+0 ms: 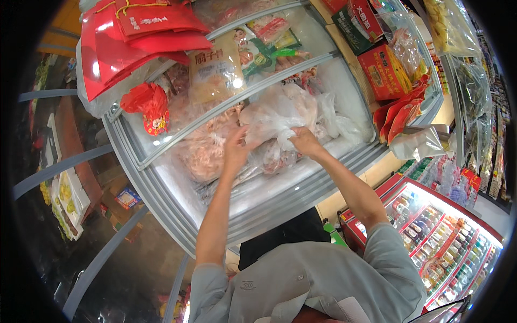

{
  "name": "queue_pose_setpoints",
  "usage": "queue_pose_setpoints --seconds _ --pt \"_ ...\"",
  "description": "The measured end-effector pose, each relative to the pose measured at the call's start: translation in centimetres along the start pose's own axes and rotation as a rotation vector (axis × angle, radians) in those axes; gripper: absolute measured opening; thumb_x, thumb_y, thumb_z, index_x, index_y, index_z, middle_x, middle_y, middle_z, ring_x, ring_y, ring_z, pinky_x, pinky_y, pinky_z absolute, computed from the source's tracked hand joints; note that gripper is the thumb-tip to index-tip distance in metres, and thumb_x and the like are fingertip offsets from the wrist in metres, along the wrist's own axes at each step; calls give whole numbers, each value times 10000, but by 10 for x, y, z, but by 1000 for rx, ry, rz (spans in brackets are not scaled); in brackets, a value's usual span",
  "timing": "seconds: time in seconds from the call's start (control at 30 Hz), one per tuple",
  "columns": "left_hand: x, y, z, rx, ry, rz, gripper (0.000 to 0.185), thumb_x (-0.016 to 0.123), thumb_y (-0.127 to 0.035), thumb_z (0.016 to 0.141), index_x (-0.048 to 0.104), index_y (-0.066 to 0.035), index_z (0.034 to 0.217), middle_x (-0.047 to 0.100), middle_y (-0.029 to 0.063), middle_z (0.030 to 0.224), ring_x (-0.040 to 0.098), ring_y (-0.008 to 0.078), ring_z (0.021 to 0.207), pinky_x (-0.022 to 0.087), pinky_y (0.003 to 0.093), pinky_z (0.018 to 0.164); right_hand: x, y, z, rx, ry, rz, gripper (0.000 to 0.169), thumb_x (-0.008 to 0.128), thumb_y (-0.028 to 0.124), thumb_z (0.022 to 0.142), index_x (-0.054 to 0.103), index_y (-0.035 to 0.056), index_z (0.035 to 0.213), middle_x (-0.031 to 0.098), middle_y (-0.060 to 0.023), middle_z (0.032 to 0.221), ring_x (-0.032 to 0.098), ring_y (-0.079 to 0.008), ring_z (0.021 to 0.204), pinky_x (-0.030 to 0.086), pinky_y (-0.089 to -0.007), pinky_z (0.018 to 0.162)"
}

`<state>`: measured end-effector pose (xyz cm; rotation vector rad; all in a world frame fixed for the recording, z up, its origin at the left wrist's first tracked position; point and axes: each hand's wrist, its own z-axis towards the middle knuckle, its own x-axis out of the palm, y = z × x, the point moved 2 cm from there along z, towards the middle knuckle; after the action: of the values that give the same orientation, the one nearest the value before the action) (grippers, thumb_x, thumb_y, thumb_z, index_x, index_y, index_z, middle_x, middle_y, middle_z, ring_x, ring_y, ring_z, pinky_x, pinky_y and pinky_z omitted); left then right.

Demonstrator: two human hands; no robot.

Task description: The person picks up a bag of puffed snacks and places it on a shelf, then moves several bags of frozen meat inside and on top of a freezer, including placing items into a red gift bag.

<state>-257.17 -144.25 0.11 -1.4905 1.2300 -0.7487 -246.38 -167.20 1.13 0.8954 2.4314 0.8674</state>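
My right hand (305, 141) pinches the gathered neck of a clear plastic bag (278, 111) with large pale pieces, apparently frozen meat, inside. Left of it, my left hand (238, 147) has its fingers apart at the near side of this bag; whether they touch the plastic is unclear. Both arms reach into a frosted chest freezer (250, 208) past its framed glass lid (258, 89). Beside my left hand lies a bag of pinkish frozen meat pieces (204, 149). A smaller bag of darker meat (276, 157) rests between my wrists, under the pale bag.
Red paper bags (145, 44) lie on the glass at the far left, near a red plastic bag (145, 101). Under the glass is a printed beige food packet (216, 66). Boxes (383, 72) stand beyond the freezer's right rim. A lit drinks cooler (440, 238) stands at right.
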Motion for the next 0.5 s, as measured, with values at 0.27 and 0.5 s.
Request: queue_pose_setpoints --seconds 0.27,0.5 --pt "86 53 105 391 444 644 470 536 71 751 642 -35 1197 622 177 1242 518 373 1223 433 444 1023 -8 28 12 -456 -108 -679 332 690 122 776 622 35 1090 641 -235 1056 621 -408 1000 488 -475 903" --pt "68 24 108 110 57 249 271 667 -73 792 663 -7 1055 675 143 1086 622 280 1016 471 371 919 -20 13 58 -347 -52 196 807 861 198 647 493 56 1350 574 -205 1259 537 -372 1219 431 -433 1024"
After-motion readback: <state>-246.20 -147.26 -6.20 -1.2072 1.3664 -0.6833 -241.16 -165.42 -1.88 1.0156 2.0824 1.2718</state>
